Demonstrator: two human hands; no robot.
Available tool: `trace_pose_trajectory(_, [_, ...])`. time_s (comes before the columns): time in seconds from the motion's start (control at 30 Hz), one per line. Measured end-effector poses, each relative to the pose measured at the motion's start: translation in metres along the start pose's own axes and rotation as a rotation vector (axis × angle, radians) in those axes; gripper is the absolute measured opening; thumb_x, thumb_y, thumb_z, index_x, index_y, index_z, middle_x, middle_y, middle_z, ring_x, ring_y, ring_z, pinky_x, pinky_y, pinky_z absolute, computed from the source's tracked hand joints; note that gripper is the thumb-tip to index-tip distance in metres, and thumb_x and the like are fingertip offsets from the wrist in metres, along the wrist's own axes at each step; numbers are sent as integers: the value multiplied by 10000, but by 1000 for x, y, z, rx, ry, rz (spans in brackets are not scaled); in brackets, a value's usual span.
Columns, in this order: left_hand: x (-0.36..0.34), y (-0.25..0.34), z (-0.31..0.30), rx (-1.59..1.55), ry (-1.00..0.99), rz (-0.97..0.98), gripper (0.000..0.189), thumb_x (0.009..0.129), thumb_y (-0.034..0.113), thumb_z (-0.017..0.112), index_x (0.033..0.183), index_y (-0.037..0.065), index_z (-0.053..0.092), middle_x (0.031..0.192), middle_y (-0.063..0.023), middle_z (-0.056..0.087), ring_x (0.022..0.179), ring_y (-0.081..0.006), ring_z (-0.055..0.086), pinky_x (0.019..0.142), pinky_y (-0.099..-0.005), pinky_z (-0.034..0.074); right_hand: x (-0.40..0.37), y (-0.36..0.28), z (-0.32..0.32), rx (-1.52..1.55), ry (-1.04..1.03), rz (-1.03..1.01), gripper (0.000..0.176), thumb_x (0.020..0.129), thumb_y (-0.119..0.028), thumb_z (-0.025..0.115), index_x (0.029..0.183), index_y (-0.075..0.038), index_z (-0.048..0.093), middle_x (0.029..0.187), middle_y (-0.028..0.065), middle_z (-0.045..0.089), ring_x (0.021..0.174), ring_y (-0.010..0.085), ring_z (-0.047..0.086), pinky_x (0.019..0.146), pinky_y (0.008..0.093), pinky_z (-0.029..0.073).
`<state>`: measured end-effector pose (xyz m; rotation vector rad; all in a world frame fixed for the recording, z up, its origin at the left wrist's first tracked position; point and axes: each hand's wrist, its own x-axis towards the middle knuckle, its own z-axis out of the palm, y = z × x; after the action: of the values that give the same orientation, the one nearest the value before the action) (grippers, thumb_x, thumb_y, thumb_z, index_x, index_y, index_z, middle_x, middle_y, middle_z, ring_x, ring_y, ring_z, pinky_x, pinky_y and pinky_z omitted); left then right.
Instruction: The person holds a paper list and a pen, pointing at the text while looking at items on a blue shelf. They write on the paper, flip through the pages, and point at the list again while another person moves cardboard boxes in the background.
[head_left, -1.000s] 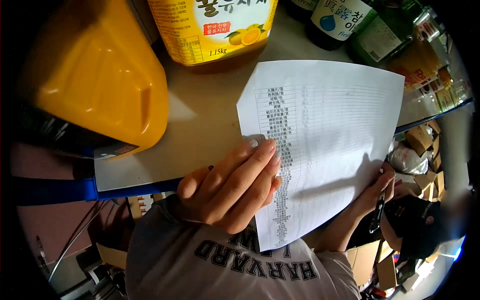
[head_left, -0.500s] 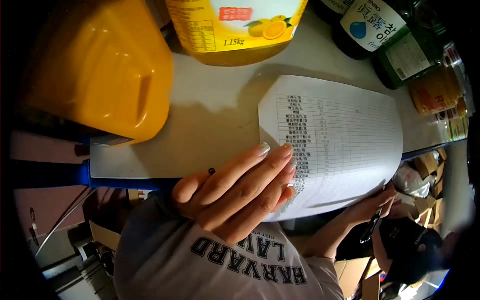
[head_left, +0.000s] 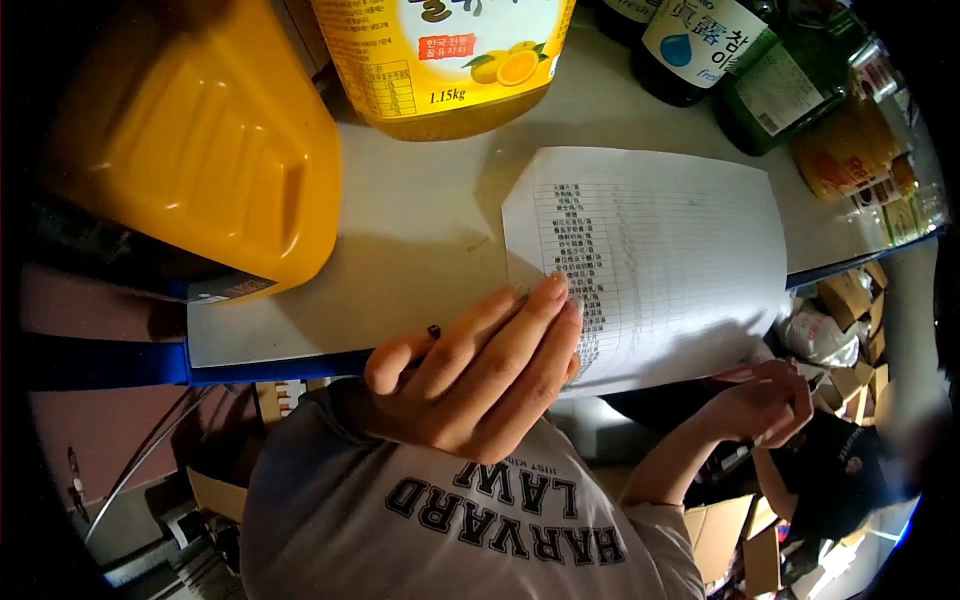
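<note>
A white sheet of paper (head_left: 690,250) printed with a table of rows and Chinese text lies on the white tabletop, its near edge reaching past the table edge. My left hand (head_left: 490,370) rests over the sheet's near-left part with fingers stretched out and close together. By its index finger is a small dark round thing (head_left: 433,331) I cannot make out. At the sheet's near-right edge, my right hand (head_left: 765,405) is closed with fingers curled around a dark pen (head_left: 738,458), mostly hidden under the hand.
A large orange jug (head_left: 220,150) stands at left, a yellow citron tea jar (head_left: 450,75) at the back. Soju bottles (head_left: 695,50) and an orange-labelled jar (head_left: 845,150) stand at right. Below the table are cardboard boxes (head_left: 720,530) and another person in a dark top (head_left: 840,475).
My right hand has lifted and turned at the paper's edge, its pen now less visible. My left hand stays over the sheet. The view has shifted slightly.
</note>
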<state>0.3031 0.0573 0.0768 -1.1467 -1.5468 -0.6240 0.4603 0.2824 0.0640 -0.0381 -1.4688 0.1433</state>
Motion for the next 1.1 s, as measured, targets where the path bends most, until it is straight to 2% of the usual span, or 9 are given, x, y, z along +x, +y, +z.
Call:
trace_pose_trajectory(0.13, [5, 9, -3, 5, -37, -41, 201, 737, 172, 473, 859, 72, 596, 914, -26, 587, 724, -114, 526, 683, -238, 290, 26, -40, 18, 676, -32, 229, 547, 794, -461, 296, 1089, -5, 360, 838, 191, 483, 623, 227, 484, 526, 287, 405])
trace_pose_trajectory(0.17, [5, 12, -5, 4, -60, -66, 206, 738, 171, 466, 865, 70, 594, 904, -26, 589, 721, -116, 525, 675, -240, 295, 32, -55, 29, 666, 94, 322, 572, 779, -485, 293, 1115, -24, 338, 929, 215, 459, 665, 239, 492, 525, 305, 408])
trace_pose_trajectory(0.27, [6, 9, -10, 46, -82, -86, 185, 741, 164, 451, 842, 80, 580, 860, -30, 596, 708, -121, 523, 650, -253, 312, 46, -68, 37, 475, -124, 489, 562, 797, -470, 252, 1063, 16, 342, 862, 229, 475, 558, 242, 516, 514, 346, 446])
trace_pose_trajectory(0.33, [3, 6, -16, 58, -88, -113, 155, 731, 157, 451, 823, 96, 559, 861, -32, 597, 697, -129, 517, 646, -255, 316, 53, -81, 64, 358, -284, 294, 496, 806, -403, 325, 939, 70, 390, 641, 177, 501, 454, 228, 516, 498, 319, 449])
trace_pose_trajectory(0.4, [12, 12, -5, 48, -105, -112, 146, 726, 148, 452, 822, 100, 551, 868, -32, 597, 695, -136, 509, 655, -252, 314, 58, -78, 85, 241, -317, 183, 227, 718, -158, 534, 836, 29, 489, 657, 100, 525, 513, 207, 515, 530, 283, 433])
trace_pose_trajectory(0.5, [14, 13, -4, 105, -131, -113, 137, 725, 141, 448, 819, 104, 541, 871, -37, 598, 701, -143, 496, 669, -250, 311, 66, -77, 93, 33, -733, -47, 203, 561, -30, 605, 762, -42, 577, 692, 58, 533, 588, 202, 505, 529, 264, 421])
trace_pose_trajectory(0.87, [23, 14, 2, 124, -214, -119, 130, 736, 153, 429, 802, 94, 523, 851, -76, 604, 729, -161, 479, 687, -258, 317, 55, -52, 93, 286, -683, -332, 234, 510, -157, 601, 739, -121, 565, 668, 40, 576, 640, 184, 539, 520, 275, 451])
trace_pose_trajectory(0.97, [29, 18, 4, 100, -187, -241, 87, 684, 150, 540, 620, 160, 482, 832, 18, 607, 704, -67, 476, 656, -224, 253, 61, -46, 92, 349, -771, -325, 257, 506, -153, 611, 755, -109, 563, 697, 70, 584, 650, 195, 545, 536, 291, 454])
trace_pose_trajectory(1.1, [27, 15, -4, 136, -236, -143, 123, 700, 126, 415, 778, 80, 499, 836, -108, 604, 676, -174, 489, 626, -263, 345, 67, -40, 86, 348, -772, -153, 230, 552, -136, 576, 771, -70, 552, 760, 132, 590, 686, 240, 558, 607, 332, 452])
